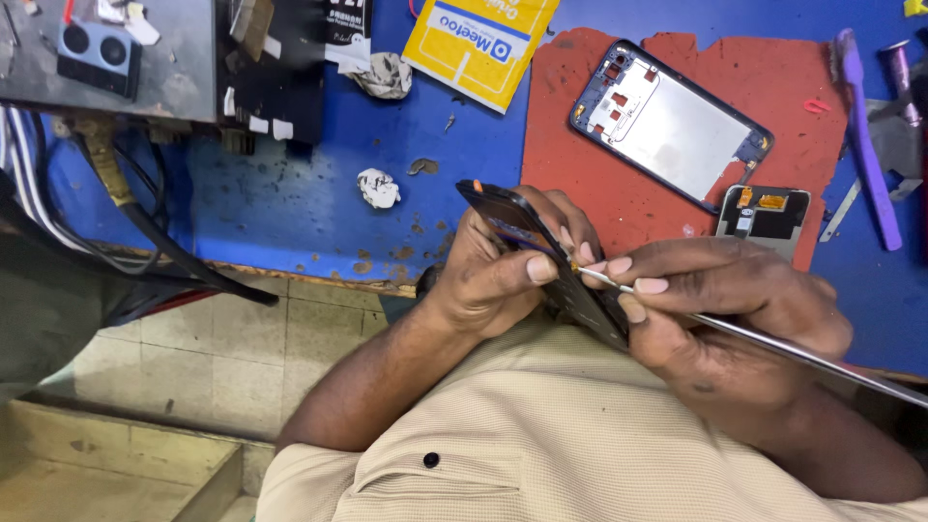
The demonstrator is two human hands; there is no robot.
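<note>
Left hand [498,275] clamped on dark phone panel [541,261], right hand [720,314] pinching thin metal tweezers [773,346], tip touching panel edge. Stripped phone frame [672,121] lying nearby on red mat [812,87].

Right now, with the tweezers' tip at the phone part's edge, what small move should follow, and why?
Probably a slight nudge of the tweezers inward along the edge of the dark phone part. The right hand pinches them with the tip right at that edge, and the left hand holds the part tilted above the lap, thumb on top. Whether the tip has caught anything is too small to tell.
</note>
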